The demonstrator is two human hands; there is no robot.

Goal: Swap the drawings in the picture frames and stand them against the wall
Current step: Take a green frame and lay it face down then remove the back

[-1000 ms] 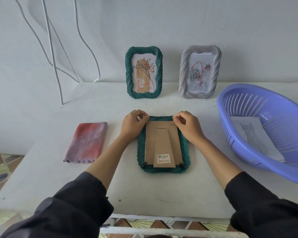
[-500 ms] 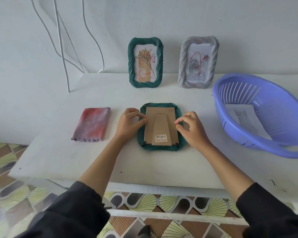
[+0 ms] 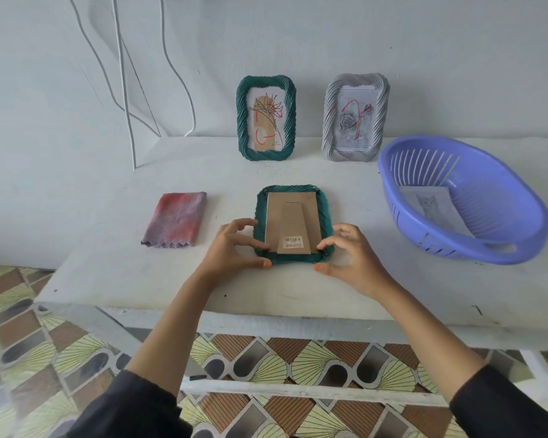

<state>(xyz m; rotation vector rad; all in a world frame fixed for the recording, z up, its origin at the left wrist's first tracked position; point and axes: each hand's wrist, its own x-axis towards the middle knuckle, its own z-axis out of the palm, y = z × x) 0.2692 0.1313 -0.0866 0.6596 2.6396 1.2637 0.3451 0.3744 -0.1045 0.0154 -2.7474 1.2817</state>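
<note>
My left hand (image 3: 231, 248) pinches the near left corner of the face-down green frame (image 3: 293, 224). The forefinger lies across the rim onto the cardboard back (image 3: 274, 216), and the thumb sits against the near edge. My right hand (image 3: 351, 254) is at the near right corner, forefinger tip on the corner, thumb just beside the near edge, the other fingers arched above. I cannot tell whether that hand clamps the rim or only touches it.

The frame lies flat between my hands on the white table (image 3: 266, 298), its far end pointing away from me. A band of tabletop runs from my thumbs to the table's front edge.

Past my fingertips more tabletop stretches to the wall (image 3: 424, 58), where two frames stand apart from each other. The standing green frame (image 3: 265, 118) is ahead of my left hand, and the grey frame (image 3: 355, 118) is ahead of my right.

A folded cloth (image 3: 174, 219) lies well out to the left of my left hand. To the right of my right hand sits a purple basket (image 3: 519, 222), its rim near the flat frame but apart from it, with a cat drawing (image 3: 431, 207) inside.
</note>
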